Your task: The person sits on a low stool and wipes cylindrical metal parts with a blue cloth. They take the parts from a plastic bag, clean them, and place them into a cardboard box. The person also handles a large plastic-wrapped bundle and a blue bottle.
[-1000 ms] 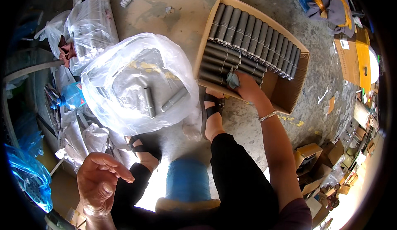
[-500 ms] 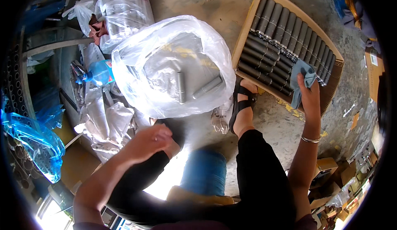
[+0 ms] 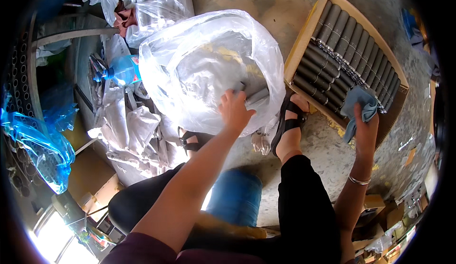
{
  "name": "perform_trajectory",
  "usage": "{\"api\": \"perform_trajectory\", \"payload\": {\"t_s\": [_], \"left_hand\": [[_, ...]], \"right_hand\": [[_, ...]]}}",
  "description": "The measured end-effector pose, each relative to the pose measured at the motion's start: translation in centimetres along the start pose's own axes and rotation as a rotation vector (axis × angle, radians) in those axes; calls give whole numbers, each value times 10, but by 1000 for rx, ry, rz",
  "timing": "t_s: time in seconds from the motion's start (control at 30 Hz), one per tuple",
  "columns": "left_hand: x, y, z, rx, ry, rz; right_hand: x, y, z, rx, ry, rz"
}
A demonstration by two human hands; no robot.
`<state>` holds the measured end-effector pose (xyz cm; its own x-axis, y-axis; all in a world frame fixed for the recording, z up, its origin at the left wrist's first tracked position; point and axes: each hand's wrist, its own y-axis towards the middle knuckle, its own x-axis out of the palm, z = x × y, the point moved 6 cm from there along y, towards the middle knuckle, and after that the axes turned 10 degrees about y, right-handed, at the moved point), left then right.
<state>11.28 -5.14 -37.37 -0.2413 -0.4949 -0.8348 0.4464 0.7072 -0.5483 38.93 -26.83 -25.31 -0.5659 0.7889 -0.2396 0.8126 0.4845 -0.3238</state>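
My left hand [image 3: 235, 112] reaches down into a clear plastic bag [image 3: 164, 40] that stands with its mouth wide. Its fingers are curled over a grey tube [image 3: 243, 85], of which only the dark end shows past them; the thumb juts to the right. A second grey tube [image 3: 258, 97] lies in the bag just right of the hand. On the right, my right hand [image 3: 365, 124] is closed on a blue-grey cloth [image 3: 359, 103], over the near right corner of a cardboard box [image 3: 295, 50]. Rows of dark tubes [image 3: 354, 40] fill this box.
Left of the bag lie a blue-tinted bottle [image 3: 124, 70] and crumpled white plastic sheets [image 3: 140, 126]. Filled plastic bags [image 3: 159, 12] stand behind. A blue cylindrical drum [image 3: 235, 197] is between my legs. Blue film [image 3: 42, 145] hangs from a rack at far left.
My left hand has moved from above my knee forward into the bag and onto a tube, which now sits tilted. My right hand keeps the cloth by the box. The whole view has shifted slightly.
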Motion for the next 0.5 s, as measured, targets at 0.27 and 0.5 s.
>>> {"api": "perform_trajectory", "payload": {"t_s": [0.27,0.5], "left_hand": [[12,13,1,118,49,-2],[-50,12,-15,269,-398,-102]], "right_hand": [[17,-4,-12,-63,-14,-88],[54,-16,-44,-126,-39,-282]]}}
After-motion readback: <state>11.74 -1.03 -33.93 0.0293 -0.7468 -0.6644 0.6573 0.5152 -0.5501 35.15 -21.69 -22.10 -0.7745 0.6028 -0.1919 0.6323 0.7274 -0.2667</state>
